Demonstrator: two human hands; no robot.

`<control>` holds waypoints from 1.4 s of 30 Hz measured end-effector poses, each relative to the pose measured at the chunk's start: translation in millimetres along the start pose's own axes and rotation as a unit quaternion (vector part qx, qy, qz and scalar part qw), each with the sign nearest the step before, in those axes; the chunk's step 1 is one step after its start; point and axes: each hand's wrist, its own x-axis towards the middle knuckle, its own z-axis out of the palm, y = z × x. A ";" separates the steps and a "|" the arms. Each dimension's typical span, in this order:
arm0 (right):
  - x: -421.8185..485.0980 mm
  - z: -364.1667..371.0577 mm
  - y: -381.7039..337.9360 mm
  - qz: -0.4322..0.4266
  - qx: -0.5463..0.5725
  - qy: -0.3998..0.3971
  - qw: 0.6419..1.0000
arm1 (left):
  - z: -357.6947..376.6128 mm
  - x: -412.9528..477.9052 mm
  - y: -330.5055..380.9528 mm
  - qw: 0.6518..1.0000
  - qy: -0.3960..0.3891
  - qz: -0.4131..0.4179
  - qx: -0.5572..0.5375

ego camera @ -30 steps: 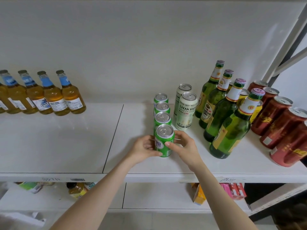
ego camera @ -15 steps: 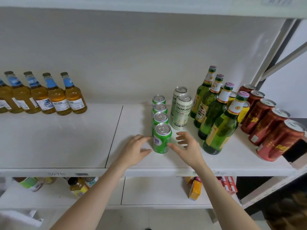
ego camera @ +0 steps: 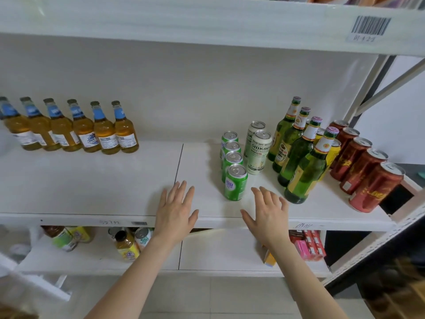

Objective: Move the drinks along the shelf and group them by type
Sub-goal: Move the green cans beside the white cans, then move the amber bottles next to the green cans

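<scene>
Both grips are open and hold nothing. The left grip (ego camera: 176, 212) has its fingers spread flat over the front edge of the shelf (ego camera: 92, 180), just left of the middle seam, and the right grip (ego camera: 268, 215) is beside it with straight fingers. I cannot tell whether they rest on the shelf or hover. Between them, a little further in, the front green can (ego camera: 235, 183) stands untouched, heading a file of four that runs toward the back wall. Just right of it stand two tall pale cans (ego camera: 258, 150), then the green bottles (ego camera: 303, 162) and, at the right end, the red cans (ego camera: 365, 171). Six amber bottles (ego camera: 73, 127) line the back at the left end — between them and the green cans lies a broad bare stretch.
</scene>
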 end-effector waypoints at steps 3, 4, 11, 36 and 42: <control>-7.3 -1.9 -24.1 -0.002 -0.032 -0.017 0.999 | -5.7 -13.7 -16.1 1.000 0.000 -0.002 0.010; -8.6 -2.4 -32.4 -0.001 -0.037 -0.024 0.999 | -8.5 -18.0 -21.6 1.000 0.004 -0.001 0.008; -18.4 2.9 -100.4 0.009 -0.049 -0.056 0.997 | -15.6 -39.7 -84.1 0.999 0.003 0.013 0.031; 37.3 56.4 -333.5 -0.001 -0.063 -0.089 0.994 | -32.4 -34.6 -320.0 0.997 -0.035 -0.011 0.065; 98.9 74.7 -354.0 -0.016 -0.062 -0.078 0.995 | -27.5 25.8 -351.0 0.998 -0.016 -0.021 0.060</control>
